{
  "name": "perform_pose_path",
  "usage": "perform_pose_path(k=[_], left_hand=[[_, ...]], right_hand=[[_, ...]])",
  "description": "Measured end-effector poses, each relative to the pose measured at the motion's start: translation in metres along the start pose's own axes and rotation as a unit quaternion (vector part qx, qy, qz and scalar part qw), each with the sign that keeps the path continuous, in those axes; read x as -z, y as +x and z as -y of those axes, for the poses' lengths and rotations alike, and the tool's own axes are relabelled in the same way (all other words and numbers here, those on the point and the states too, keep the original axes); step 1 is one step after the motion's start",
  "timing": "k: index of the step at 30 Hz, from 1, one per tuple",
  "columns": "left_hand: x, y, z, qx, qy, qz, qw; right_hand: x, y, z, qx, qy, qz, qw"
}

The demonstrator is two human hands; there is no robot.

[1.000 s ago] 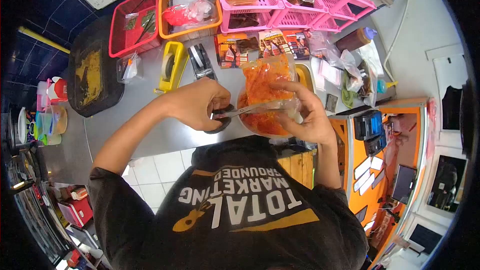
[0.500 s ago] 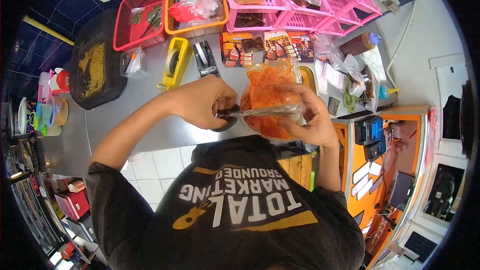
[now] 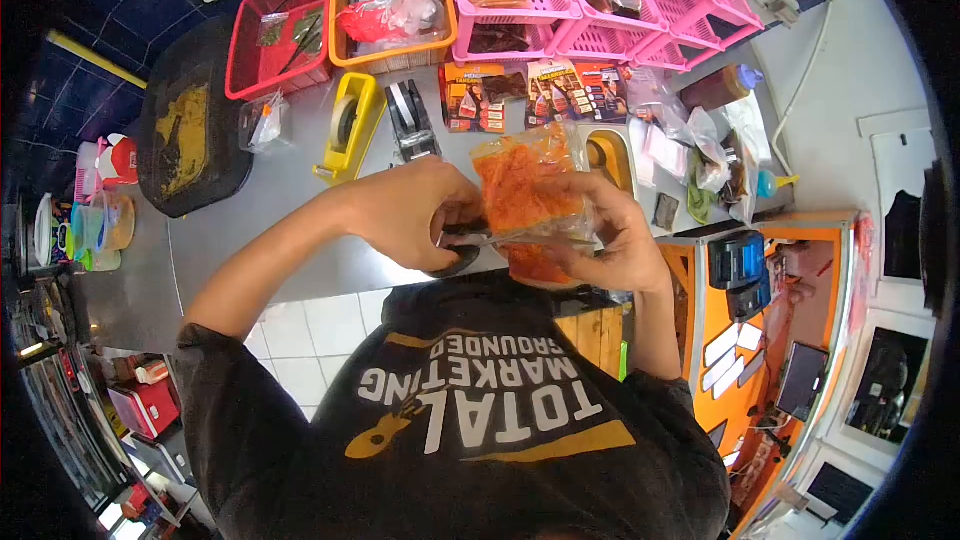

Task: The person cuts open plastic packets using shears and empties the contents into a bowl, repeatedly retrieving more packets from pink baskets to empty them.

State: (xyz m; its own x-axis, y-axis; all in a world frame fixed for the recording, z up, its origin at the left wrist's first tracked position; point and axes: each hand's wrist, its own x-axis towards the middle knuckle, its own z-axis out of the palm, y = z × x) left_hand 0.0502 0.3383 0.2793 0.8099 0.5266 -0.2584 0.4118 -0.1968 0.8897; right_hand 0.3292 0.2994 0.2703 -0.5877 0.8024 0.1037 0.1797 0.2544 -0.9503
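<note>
My left hand (image 3: pixel 415 212) is closed around the dark handles of a pair of scissors (image 3: pixel 468 239), whose metal blades point right, at the lower edge of a clear plastic packet (image 3: pixel 530 180). Red-orange food fills the packet. My right hand (image 3: pixel 612 235) grips its right side between thumb and fingers, the loose plastic bunched there. Just below the blades, more red-orange food (image 3: pixel 540 265) shows in a rounded shape close to my shirt front. Most of the blades' length is hidden by the packet.
A yellow tape dispenser (image 3: pixel 350 128) and a black one (image 3: pixel 411 120) stand beyond my left hand. Farther back are a red basket (image 3: pixel 240 55), an orange basket (image 3: pixel 395 63) and pink stacked racks (image 3: pixel 610 35). A metal tray (image 3: pixel 622 155) sits behind my right hand; a dark tub (image 3: pixel 225 140) is at left.
The packet has turned more upright and flatter to view. The scissors have shifted slightly down, with less of their blades showing in front of the packet.
</note>
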Motion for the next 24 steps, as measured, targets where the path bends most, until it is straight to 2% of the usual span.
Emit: perform_pose_path(k=[2,4,6,8,11,14,21,24], left_hand=[[0.000,0.000,-0.001,-0.011,0.010,-0.002,1.000],[0.001,-0.002,-0.004,0.024,-0.006,0.000,1.000],[-0.001,-0.001,0.000,0.018,-0.005,0.001,1.000],[-0.001,-0.001,-0.003,0.014,-0.004,0.002,1.000],[0.003,-0.001,-0.016,-0.002,0.044,0.017,0.999],[0.003,-0.003,-0.016,0.036,0.017,-0.004,0.999],[-0.007,0.000,-0.010,0.022,-0.025,-0.010,0.999],[-0.014,0.003,0.004,0.018,-0.035,-0.008,0.999]], right_hand=[[-0.002,0.000,0.000,0.003,0.061,-0.013,0.998],[0.000,0.002,-0.001,0.015,0.033,-0.007,0.999],[0.000,0.001,-0.002,0.025,0.006,-0.001,1.000],[-0.003,0.001,-0.004,-0.012,0.080,-0.015,0.997],[0.000,0.003,-0.004,0.021,0.020,0.003,1.000],[-0.004,0.000,-0.002,-0.002,0.099,-0.015,0.995],[-0.005,0.005,-0.004,0.029,0.040,0.005,0.999],[-0.007,0.003,0.000,-0.012,0.084,-0.010,0.996]])
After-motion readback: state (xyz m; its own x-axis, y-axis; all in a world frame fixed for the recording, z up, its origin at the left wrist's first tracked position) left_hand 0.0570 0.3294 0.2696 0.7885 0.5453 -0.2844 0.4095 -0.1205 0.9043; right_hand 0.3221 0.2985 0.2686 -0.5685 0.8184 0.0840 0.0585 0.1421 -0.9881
